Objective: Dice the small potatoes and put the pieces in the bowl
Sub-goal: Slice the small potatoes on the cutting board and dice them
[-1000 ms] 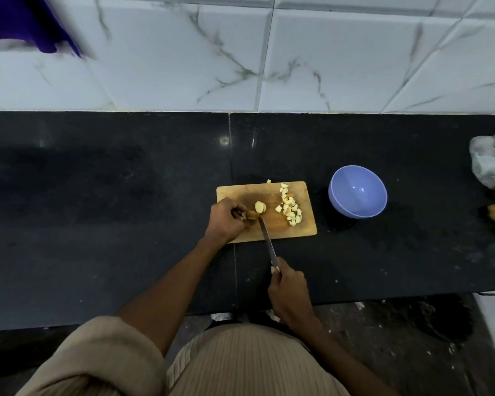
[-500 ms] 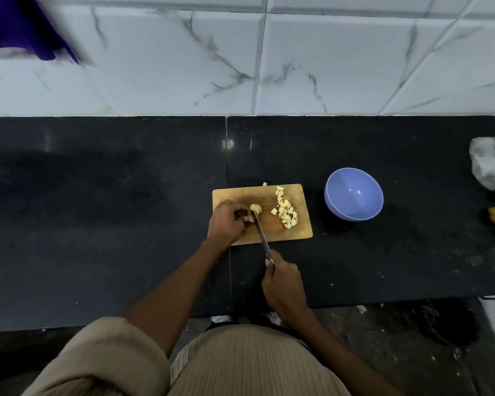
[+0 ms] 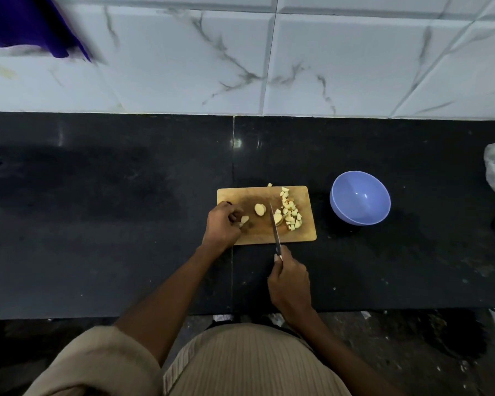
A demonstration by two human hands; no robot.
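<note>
On the cutting board (image 3: 265,234), the left hand (image 3: 222,225) pinches a light, firm, probably slippery potato piece (image 3: 243,220) while the right hand (image 3: 289,281) grips the knife (image 3: 275,228) handle, the bowl (image 3: 360,198) waiting right.

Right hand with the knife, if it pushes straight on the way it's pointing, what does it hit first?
Likely the potato slice beside the blade of the knife held by the right hand; depth is unclear.
</note>
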